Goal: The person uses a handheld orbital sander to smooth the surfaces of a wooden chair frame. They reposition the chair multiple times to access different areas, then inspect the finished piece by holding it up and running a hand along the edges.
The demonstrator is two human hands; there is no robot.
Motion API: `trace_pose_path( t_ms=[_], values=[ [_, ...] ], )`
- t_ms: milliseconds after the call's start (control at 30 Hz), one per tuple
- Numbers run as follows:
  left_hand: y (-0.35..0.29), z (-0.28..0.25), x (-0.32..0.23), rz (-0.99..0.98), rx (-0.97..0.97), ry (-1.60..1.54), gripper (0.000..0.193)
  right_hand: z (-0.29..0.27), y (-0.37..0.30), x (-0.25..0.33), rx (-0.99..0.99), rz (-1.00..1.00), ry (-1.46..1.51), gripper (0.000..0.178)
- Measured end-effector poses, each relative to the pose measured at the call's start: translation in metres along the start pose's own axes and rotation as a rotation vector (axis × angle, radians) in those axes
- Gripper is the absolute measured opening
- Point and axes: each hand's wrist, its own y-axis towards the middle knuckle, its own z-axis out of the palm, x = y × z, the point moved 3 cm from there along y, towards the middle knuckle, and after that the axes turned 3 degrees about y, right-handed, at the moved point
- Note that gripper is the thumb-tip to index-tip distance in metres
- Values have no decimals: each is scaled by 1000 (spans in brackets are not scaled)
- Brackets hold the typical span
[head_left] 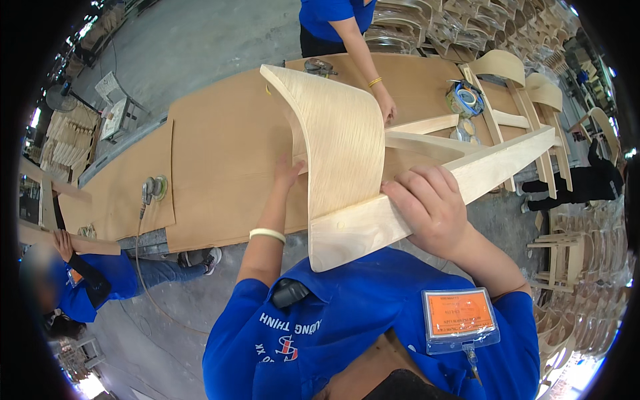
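A pale wooden chair frame (343, 127) with a broad curved backrest is tilted up in front of my chest. My right hand (430, 207) is closed around its near side rail, fingers over the top edge. On the other side, my left hand (288, 173) grips the frame at the backrest's inner edge; part of its fingers is hidden behind the wood. The rail's long end reaches to the right, over the table's edge. Beyond the frame, a co-worker's hand (385, 107) with a yellow bracelet is close to the backrest.
Brown cardboard covers the worktable (220, 147). A hose-fed sander (155, 189) lies left; another sander (320, 67) lies at the far edge. More chair frames (500, 67) and a blue-and-clear round container (465, 99) are right. Another person (100, 280) handles wood at left.
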Motion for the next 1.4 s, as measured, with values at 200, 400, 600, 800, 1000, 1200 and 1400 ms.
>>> trace_pose_path(
  t_ms=[200, 400, 600, 800, 1000, 1200, 1400],
  values=[
    [13, 11, -4, -12, 578, 26, 85, -7, 16, -14, 5, 3, 8, 42],
    [-7, 5, -15, -108, 192, -144, 76, -22, 35, -37, 32, -26, -10, 52],
    [-43, -31, -49, -31, 188, -229, 73, -48, 40, -53, 2, -19, 24, 68],
    [-68, -61, -71, -20, 49, -122, 72, -72, 30, -56, -41, 62, 60, 63],
    [-63, -96, -72, 111, -98, -141, 67, -99, 22, -50, -128, 135, 5, 64],
    [-72, -184, -88, 241, -258, -471, 64, -137, 12, -50, -355, 142, 73, 67],
    [-127, -328, -149, 495, -759, -593, 54, -167, -2, -70, -540, 213, 168, 64]
  ],
)
